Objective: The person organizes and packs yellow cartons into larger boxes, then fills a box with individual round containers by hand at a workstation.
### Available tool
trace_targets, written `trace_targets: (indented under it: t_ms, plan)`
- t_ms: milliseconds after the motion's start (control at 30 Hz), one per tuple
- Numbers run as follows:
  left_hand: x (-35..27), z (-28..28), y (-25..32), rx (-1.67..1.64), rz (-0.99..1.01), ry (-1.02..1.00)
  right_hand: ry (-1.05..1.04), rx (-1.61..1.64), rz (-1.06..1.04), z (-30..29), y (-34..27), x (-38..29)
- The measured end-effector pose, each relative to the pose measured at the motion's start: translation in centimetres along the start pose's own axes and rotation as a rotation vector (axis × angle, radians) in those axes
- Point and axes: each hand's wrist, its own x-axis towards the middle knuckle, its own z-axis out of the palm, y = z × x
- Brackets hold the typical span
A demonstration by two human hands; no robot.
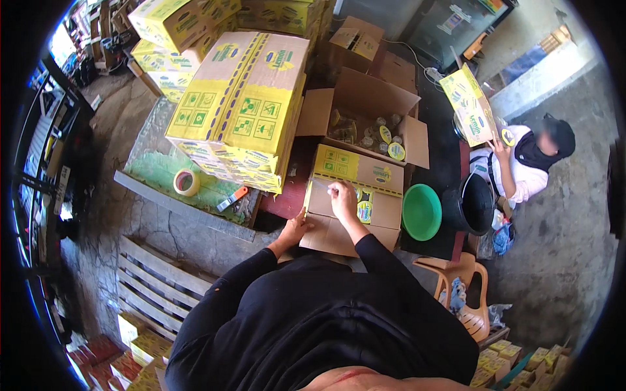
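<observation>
Before me lies a yellow-printed cardboard carton [337, 234] with flaps partly covering its top. Lidded plastic cups [364, 211] show through a gap between them. My left hand [292, 228] rests against the carton's left edge, fingers extended. Above the flaps is my right hand [342, 198], its fingers pinched on what looks like a piece of clear tape or film near the left side. Behind this carton, an open cardboard box [376, 102] holds loose clear cups, some with yellow lids. A roll of tape [186, 182] and an orange-handled cutter [232, 199] lie on the worn board at left.
Large stacked cartons [239, 107] stand at the left. A green basin [421, 212] and black bucket [469, 204] are at the right, near a seated co-worker holding a carton. An orange plastic chair [472, 288] and a wooden slatted pallet [156, 288] stand lower down.
</observation>
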Motion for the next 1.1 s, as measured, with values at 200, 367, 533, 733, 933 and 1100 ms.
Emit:
trace_targets:
  t_ms: [200, 367, 533, 733, 933, 1100]
  plan:
    - [0.1, 0.8, -1.0, -0.007, 0.041, 0.066, -0.179, -0.227, -0.477, -2.8, -1.3, 7.5]
    - [0.1, 1.1, -1.7, 0.003, 0.04, 0.089, -0.343, -0.34, -0.792, -2.3, -2.2, 11.9]
    - [-0.1, 1.2, -1.3, 0.055, 0.025, 0.111, -0.448, -0.458, -0.981, -1.1, -1.8, 14.0]
    - [-0.3, 1.5, -1.4, 0.066, 0.041, 0.162, -0.469, -0.502, -1.155, -0.7, -2.2, 15.0]
    - [-0.4, 1.6, -1.1, 0.051, -0.016, 0.16, -0.449, -0.597, -1.281, -1.0, -2.7, 16.2]
    - [-0.4, 1.6, -0.8, 0.067, -0.065, 0.149, -0.414, -0.412, -1.17, -2.1, -2.1, 17.3]
